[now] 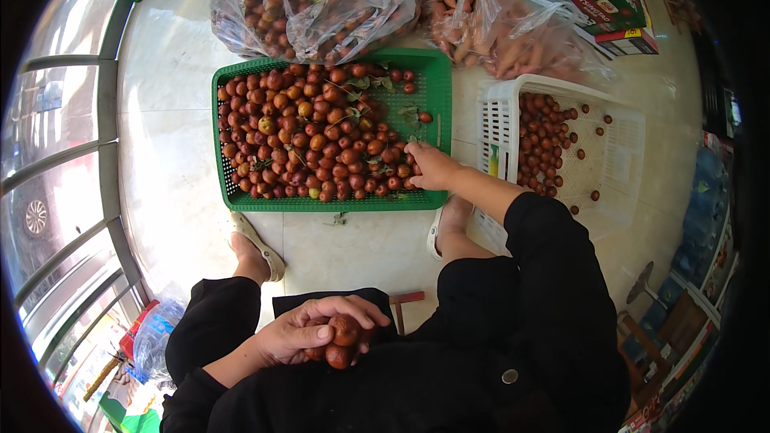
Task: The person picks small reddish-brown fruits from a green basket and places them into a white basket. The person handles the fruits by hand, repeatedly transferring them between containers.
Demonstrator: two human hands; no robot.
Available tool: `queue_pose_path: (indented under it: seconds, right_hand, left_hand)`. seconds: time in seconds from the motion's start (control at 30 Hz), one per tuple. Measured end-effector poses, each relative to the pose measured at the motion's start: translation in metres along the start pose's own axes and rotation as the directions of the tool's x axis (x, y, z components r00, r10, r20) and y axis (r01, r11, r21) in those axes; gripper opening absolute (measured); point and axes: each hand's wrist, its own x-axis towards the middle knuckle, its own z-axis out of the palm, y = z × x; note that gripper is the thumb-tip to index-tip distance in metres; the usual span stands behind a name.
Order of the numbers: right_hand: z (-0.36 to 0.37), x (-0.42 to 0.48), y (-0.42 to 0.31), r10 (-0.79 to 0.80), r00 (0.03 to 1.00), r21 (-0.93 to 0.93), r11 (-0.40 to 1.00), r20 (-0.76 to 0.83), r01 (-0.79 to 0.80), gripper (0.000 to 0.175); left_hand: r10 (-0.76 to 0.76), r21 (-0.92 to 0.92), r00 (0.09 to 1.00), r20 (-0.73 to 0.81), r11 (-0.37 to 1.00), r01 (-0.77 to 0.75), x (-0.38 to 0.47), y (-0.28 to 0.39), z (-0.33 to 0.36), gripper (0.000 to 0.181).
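Note:
My left hand [328, 331] is curled around several reddish-brown jujubes [340, 356] above my lap. At the right front part of a green plastic basket [446, 132], my right hand [430, 166] reaches over the rim, fingers among the jujubes there; whether it grips one cannot be told. Jujubes [313, 132] fill most of that basket, with some green leaves [409, 113] and twigs mixed in; its back right part holds only a few. To its right a white plastic basket [622, 114] contains more jujubes [538, 144], heaped towards its left side, with several loose ones on the right.
Behind the green basket lies a clear plastic bag of jujubes [319, 18]. A second bag holds pinkish-orange elongated produce [511, 42], beside beer cartons [607, 6]. My feet in pale clogs [258, 246] stand at the green basket's front. A metal-framed glass door [108, 132] is at left.

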Motion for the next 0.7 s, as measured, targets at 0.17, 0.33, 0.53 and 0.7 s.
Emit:
queue_pose_path:
  seconds: [0.17, 0.33, 0.53, 0.7]
  right_hand:
    - [0.015, 0.009, -0.019, -0.442, 0.891, -0.394, 0.841, -0.101, 0.372, 0.062]
    - [0.025, 0.03, -0.024, -0.452, 0.891, -0.527, 0.745, 0.05, 0.408, 0.066]
    - [0.02, 0.051, -0.011, -0.361, 0.932, -0.466, 0.819, 0.035, 0.335, 0.06]
    - [0.015, 0.058, 0.027, -0.26, 0.951, -0.411, 0.895, -0.165, 0.174, 0.06]
  left_hand:
    - [0.01, -0.017, 1.0, -0.013, 1.0, -0.01, -0.004, 0.001, -0.002, 0.04]
    - [0.014, -0.013, 1.0, -0.018, 1.0, -0.015, -0.005, 0.005, -0.001, 0.041]
    - [0.001, 0.009, 1.0, 0.026, 1.0, -0.002, -0.004, 0.009, -0.005, 0.042]
    - [0.015, -0.006, 1.0, -0.015, 1.0, -0.015, -0.005, 0.008, -0.002, 0.041]
